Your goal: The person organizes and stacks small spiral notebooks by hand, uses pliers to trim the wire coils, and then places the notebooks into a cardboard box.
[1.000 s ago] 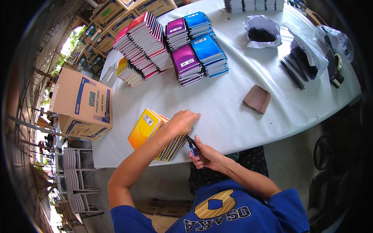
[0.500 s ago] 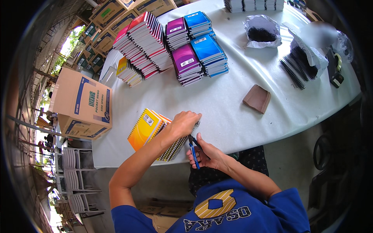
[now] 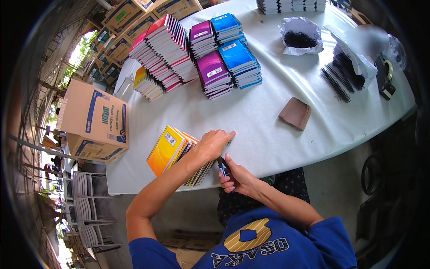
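Note:
A small pile of yellow-orange spiral notebooks [image 3: 166, 150] lies near the table's front edge, their coil edges fanned toward me. My left hand [image 3: 216, 144] is closed over the pile's right end, its forearm crossing above the notebooks and its fingers bent around a coil end that is mostly hidden. A bit of dark coil shows beside its fingertips. Just below, my right hand [image 3: 238, 177] grips blue-handled pliers [image 3: 222, 167], handles squeezed together. The jaws of the pliers point up under my left hand, and what they touch is hidden.
Stacks of red [image 3: 163, 49], purple [image 3: 213, 69] and blue notebooks [image 3: 239, 58] stand at the back. A cardboard box [image 3: 103, 119] sits at the left. On the right are a brown block [image 3: 295, 113], black coils [image 3: 337, 78], a bag of coils [image 3: 301, 39] and a tape dispenser [image 3: 385, 78].
The pliers' handles, spread apart before, are now pressed together in my right hand. My left hand has barely shifted on the notebooks.

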`<state>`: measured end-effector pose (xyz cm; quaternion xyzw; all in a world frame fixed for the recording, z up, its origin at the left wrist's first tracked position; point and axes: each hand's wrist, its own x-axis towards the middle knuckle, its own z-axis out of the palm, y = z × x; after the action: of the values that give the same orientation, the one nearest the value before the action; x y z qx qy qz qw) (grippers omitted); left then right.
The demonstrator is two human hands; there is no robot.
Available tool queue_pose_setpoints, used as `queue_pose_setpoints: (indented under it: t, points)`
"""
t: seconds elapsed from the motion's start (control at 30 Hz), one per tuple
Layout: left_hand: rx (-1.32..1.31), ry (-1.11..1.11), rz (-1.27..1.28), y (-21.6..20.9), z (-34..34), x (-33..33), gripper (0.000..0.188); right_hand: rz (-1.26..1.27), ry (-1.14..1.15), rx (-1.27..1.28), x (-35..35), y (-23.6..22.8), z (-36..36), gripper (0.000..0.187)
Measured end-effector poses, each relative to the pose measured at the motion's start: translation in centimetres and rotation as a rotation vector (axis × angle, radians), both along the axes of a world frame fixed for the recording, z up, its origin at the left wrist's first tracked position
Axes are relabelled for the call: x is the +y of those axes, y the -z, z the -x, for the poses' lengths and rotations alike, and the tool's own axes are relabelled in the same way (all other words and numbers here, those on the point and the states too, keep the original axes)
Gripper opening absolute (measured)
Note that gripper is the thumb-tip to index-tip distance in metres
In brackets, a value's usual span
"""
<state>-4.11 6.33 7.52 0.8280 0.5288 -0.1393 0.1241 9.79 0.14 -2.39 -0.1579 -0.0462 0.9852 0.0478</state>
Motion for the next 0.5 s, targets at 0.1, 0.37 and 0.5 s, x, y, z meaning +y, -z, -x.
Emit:
queue_pose_setpoints:
  t: [0.1, 0.37, 0.5]
  points:
    - [-0.014, -0.012, 0.006, 0.0, -0.1, -0.2, 0.054, -0.075, 0.021, -0.231, -0.5, -3.0, -0.2, 0.075]
    - [0.051, -0.058, 0.064, 0.1, -0.5, -0.1, 0.067, 0.013, 0.054, -0.353, 0.1, -3.0, 0.4, 0.074]
    - [0.01, -0.039, -0.029, 0.8, -0.8, -0.8, 0.068, 0.015, 0.046, -0.131, 0.4, -1.3, -0.9, 0.071]
